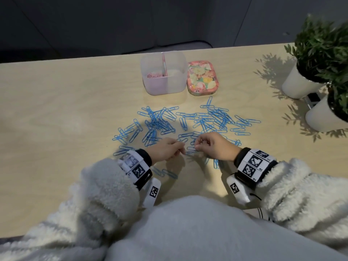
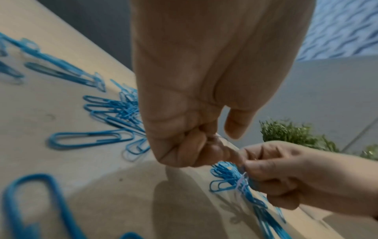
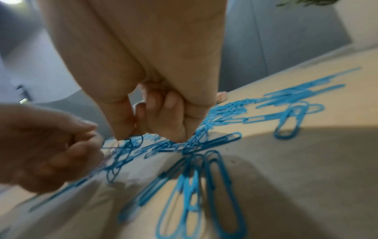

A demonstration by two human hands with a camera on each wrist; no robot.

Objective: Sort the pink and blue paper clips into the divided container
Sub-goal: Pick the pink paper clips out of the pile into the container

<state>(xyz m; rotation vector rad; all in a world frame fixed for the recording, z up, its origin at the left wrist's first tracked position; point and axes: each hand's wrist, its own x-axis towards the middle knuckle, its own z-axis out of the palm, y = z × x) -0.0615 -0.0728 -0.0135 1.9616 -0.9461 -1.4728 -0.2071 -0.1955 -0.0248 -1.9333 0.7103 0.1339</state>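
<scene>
Many blue paper clips lie spread over the wooden table. The translucent divided container stands at the back, with pink clips in its left compartment; the right one looks bare. My left hand and right hand meet over the near part of the spread, both with curled fingers. Between them is a small tangle of blue clips with a pale pink clip caught in it. My right hand pinches this tangle. My left hand pinches at its other end.
A floral tin sits right of the container. Two potted plants in white pots stand at the right edge. More blue clips lie near my left wrist. Bare wood lies at the table's left.
</scene>
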